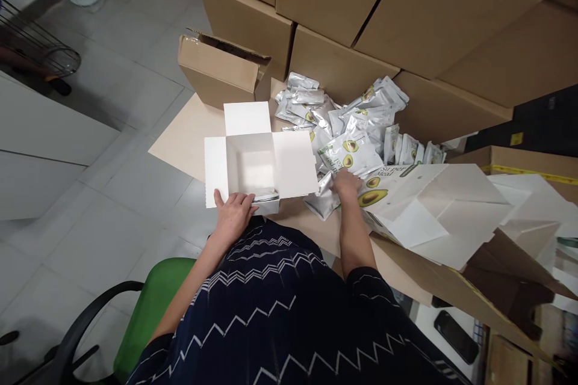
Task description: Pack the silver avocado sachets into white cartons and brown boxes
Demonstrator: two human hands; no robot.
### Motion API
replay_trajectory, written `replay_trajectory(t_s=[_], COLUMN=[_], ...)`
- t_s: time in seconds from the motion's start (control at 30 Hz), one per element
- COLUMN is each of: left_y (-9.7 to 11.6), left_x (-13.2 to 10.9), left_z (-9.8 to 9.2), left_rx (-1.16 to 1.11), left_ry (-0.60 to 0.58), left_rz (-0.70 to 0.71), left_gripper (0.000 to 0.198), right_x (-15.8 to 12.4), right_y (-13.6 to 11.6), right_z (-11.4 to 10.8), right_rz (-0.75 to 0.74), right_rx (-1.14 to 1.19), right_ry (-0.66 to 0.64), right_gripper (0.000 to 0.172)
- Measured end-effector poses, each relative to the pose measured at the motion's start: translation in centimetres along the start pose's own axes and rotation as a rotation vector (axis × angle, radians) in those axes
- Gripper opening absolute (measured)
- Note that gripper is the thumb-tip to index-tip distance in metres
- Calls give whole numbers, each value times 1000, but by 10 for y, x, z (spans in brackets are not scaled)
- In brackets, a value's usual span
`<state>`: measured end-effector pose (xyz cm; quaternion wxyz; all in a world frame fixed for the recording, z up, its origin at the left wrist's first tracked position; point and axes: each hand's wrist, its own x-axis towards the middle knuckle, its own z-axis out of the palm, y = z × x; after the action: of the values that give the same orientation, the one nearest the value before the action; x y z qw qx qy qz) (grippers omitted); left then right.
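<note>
Here, the left hand (235,213) grips the white box (248,145) by its near edge; the right hand (347,186) touches silver pouches (352,153), finger closure unclear, a printed carton (409,189) crowding its right, brown boxes (343,51) beyond.

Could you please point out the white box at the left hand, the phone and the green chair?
White box (255,171): head view, on its bare inside.
Phone (456,337): head view, middle of its dark face.
Green chair (152,310): head view, on its green surface.

10+ pouches (356,153), 2+ white boxes (250,150), 1 phone (456,335), 1 green chair (156,295)
</note>
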<state>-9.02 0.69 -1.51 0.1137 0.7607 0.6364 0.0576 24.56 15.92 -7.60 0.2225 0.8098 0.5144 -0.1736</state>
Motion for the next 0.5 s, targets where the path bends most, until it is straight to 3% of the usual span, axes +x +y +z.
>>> replay_trajectory(t_s=[0.23,0.3,0.43,0.5], left_y=[1,1,0,-1], left_x=[1,1,1,1], left_z=[-1,-1,0,1], left_rx=[7,7,9,3], left_ry=[-33,-39,-29,-25], left_rz=[-10,-9,-6,-7], left_gripper=[30,31,31,31], right_x=[7,5,-1,-2], right_y=[13,10,-4,-10], right_z=[9,9,6,5], right_rz=[-93,-182,-381,-484], right_rx=[72,69,101,192], right_ry=[-58,-71,-125,-133], right_gripper=[78,65,11,6])
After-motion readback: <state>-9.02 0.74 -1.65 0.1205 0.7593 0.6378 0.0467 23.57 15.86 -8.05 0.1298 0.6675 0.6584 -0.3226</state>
